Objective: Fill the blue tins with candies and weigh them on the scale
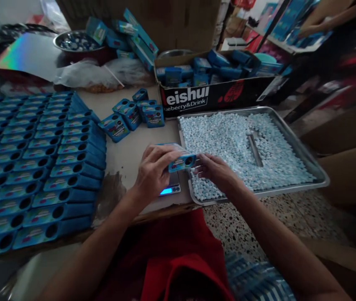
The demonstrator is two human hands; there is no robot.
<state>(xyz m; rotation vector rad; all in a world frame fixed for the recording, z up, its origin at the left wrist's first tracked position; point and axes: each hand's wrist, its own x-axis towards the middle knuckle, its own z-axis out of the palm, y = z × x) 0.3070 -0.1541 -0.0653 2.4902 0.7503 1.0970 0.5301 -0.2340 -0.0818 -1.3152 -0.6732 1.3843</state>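
Observation:
Held in my left hand is a small blue candy box with a dark round hole at its right end. My fingers wrap over it from the left. My right hand is at the box's right end, fingers bent and slightly apart; whether they touch it is unclear. Below the box sits a small digital scale with a lit blue display, partly hidden by my left hand. To the right lies a metal tray full of small pale blue and white candies, with a metal bar resting among them.
Rows of blue boxes cover the table's left side. Several loose blue boxes stand behind my left hand. A black carton of blue boxes is at the back, beside a metal bowl. Another person's arm shows upper right.

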